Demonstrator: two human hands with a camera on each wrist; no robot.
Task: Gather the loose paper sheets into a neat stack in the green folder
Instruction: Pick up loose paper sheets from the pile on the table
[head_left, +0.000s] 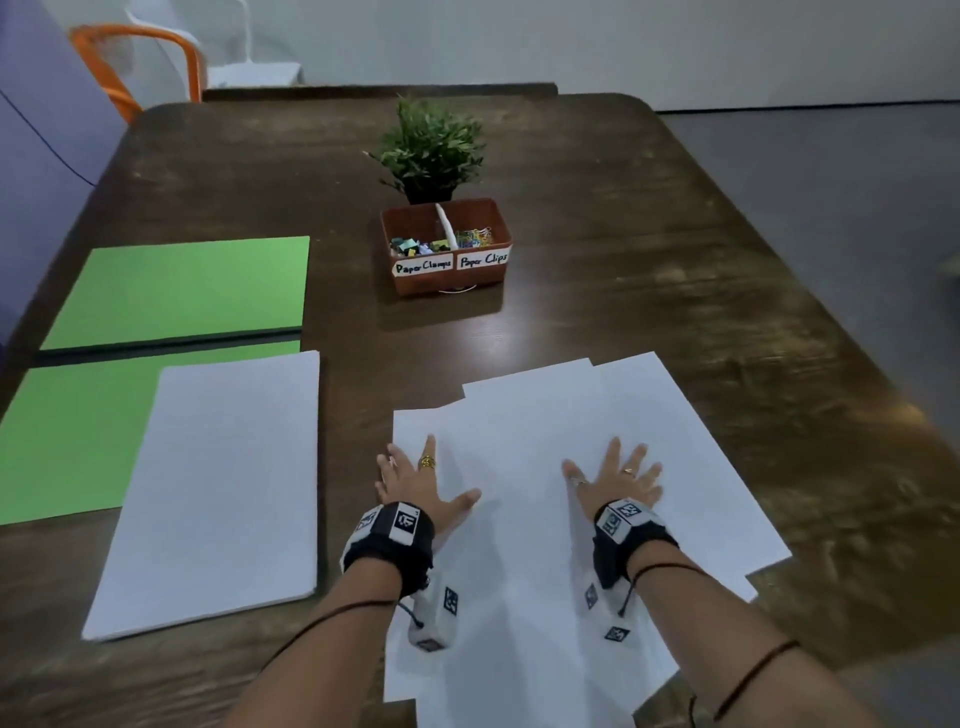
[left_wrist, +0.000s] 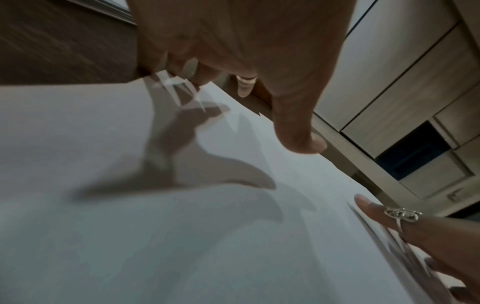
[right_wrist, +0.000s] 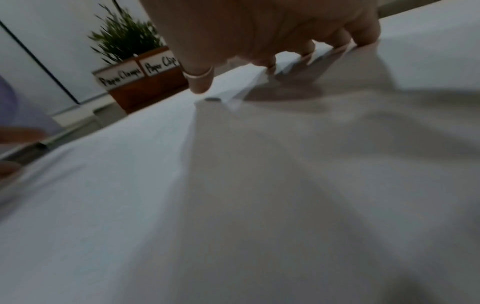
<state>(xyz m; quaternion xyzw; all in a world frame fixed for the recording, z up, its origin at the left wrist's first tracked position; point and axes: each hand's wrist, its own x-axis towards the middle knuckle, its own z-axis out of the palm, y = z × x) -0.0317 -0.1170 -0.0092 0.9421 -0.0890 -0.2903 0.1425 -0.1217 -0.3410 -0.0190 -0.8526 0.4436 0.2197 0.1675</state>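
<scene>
While the left hand (head_left: 415, 480) and the right hand (head_left: 618, 480) both lie flat with fingers spread, gripping nothing, they press on the loose sheets (head_left: 545, 415), which sit fanned and overlapping on the near right of the surface (head_left: 675, 234). Over on the left, the green folder (head_left: 182, 291) lies open, with a squared paper stack (head_left: 223, 483) partly overhanging its near flap. Now the risk, as I read it: push the hands together too fast and the top sheets could buckle or slide over one another, leaving corners skewed. Sheets near the front edge might slip off the surface. Carrying an uneven bundle across could also knock that tidy stack crooked.
</scene>
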